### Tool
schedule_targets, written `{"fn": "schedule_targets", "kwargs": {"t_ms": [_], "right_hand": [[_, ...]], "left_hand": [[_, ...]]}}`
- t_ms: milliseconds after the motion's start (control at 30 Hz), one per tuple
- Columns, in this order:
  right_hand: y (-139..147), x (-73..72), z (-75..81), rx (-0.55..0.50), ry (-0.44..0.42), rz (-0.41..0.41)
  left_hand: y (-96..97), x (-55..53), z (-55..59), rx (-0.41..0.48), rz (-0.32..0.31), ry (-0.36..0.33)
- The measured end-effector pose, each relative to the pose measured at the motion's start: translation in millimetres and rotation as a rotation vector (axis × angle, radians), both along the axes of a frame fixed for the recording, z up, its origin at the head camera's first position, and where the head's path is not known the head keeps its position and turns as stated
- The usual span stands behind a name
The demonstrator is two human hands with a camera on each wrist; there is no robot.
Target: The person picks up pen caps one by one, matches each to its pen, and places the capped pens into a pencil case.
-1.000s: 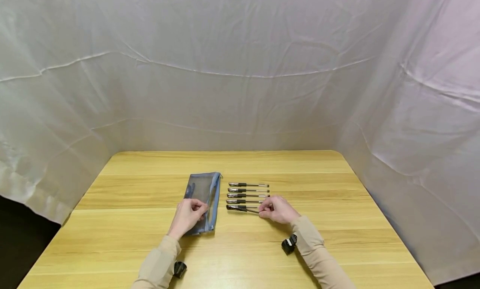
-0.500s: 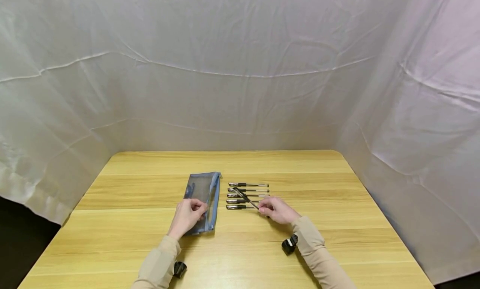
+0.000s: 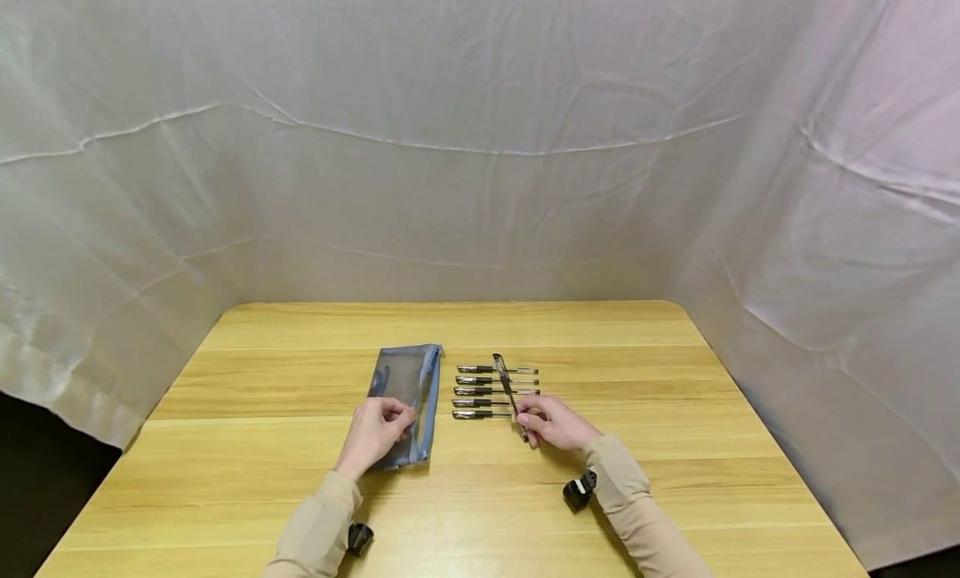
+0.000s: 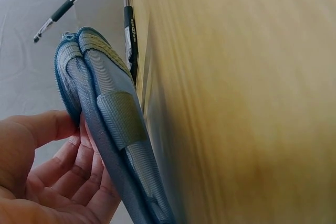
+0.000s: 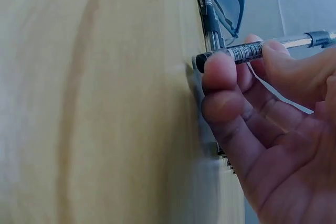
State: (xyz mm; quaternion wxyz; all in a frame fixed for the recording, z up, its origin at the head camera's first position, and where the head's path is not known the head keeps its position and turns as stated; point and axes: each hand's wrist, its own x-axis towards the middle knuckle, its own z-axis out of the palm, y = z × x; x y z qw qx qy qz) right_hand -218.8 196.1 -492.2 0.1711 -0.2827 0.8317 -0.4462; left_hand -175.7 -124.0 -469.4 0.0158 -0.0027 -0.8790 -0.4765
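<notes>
In the head view my left hand pinches the near edge of a blue mesh zip pouch, whose zipped opening gapes toward the right. The left wrist view shows thumb and fingers on the rim of the pouch. My right hand pinches a black gel pen near its rear end, above the table. Its capped end points away from me and tilts over a row of similar pens. In the right wrist view the held pen lies between thumb and fingertips.
The row of several pens lies side by side on the wooden table, just right of the pouch. Pale grey curtains hang behind and at the sides of the table. Black wrist cameras sit at both wrists.
The pen in my right hand has come up off the table and swung from pointing left to pointing away from me. The left hand and pouch have stayed put.
</notes>
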Motion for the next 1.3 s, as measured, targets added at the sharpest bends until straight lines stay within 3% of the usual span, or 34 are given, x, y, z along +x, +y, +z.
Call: {"fn": "schedule_targets", "kwargs": {"t_ms": [300,667,933,1067,1300], "right_hand": [[-1.7,2.6,0.7,-0.075,-0.101,-0.023],[-2.5,4.0,4.2,-0.145,-0.143,-0.059],[-8.4,4.9,4.2,-0.262,-0.198,-0.042],[-14.3,6.5,5.3,-0.323,-0.277,-0.078],[-29.2,7.7,8.3,-0.458,-0.506,-0.180]], "left_hand": [[0.1,-0.5,-0.7,0.000,0.002,0.002],[0.0,0.8,0.0,-0.006,0.005,0.001],[0.4,1.4,1.0,-0.007,0.005,0.000],[0.6,1.5,1.0,-0.012,0.003,0.002],[1.4,1.3,1.5,-0.018,0.003,0.008]]}}
